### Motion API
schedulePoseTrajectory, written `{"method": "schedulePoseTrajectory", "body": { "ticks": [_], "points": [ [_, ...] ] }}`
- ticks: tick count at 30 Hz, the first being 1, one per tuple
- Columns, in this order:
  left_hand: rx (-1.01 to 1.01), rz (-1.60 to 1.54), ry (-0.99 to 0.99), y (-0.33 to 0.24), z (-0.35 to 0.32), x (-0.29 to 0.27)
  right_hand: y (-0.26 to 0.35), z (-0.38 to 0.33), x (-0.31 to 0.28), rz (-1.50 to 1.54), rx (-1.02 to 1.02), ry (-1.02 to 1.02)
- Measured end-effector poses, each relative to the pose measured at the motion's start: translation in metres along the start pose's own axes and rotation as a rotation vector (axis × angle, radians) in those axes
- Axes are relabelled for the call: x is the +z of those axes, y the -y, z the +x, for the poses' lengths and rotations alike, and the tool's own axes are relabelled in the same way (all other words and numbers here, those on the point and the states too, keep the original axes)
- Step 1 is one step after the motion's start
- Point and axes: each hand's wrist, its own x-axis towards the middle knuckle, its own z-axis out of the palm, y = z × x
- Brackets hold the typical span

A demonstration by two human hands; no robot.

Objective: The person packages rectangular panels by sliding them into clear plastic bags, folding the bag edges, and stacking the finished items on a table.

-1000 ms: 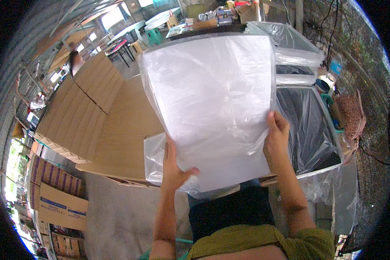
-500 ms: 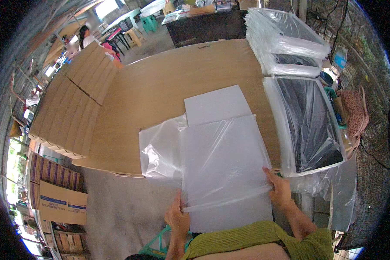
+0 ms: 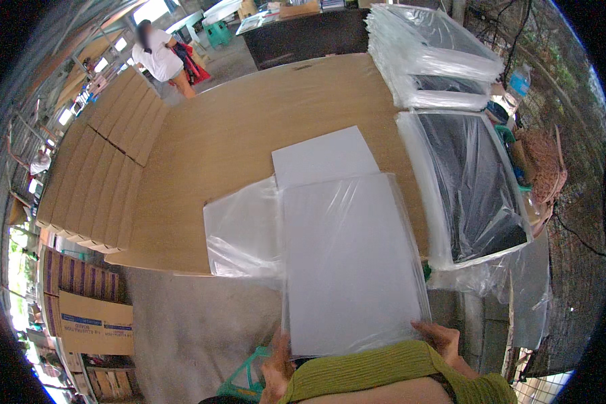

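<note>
— Wooden counter (image 3: 249, 135) in an open shed: how far along was the bagging?
— White flat board in a clear plastic bag (image 3: 350, 262) lay at the near edge, both grips clamped on its corners: left hand (image 3: 276, 367), right hand (image 3: 444, 340). Another bare white sheet (image 3: 323, 155) waited beyond; bagged dark panels (image 3: 471, 188) were stacked right.

A single head-worn fisheye camera looks steeply down and forward over a wooden table (image 3: 249, 135), close above a bagged white board (image 3: 350, 262) at the near edge. Straight edges bow toward the dark circular rim; the wearer's green sleeve (image 3: 390, 370) fills the bottom.
</note>
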Motion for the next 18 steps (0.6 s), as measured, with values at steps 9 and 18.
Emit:
{"method": "schedulePoseTrajectory", "body": {
  "ticks": [9, 18],
  "points": [
    [-0.165, -0.425, 0.099, 0.057, -0.034, 0.052, 0.037, 0.017, -0.015, -0.175, 0.000, 0.026],
    [0.766, -0.148, -0.865, -0.101, 0.141, 0.064, 0.053, 0.077, -0.100, -0.400, -0.445, -0.644]
  ]
}}
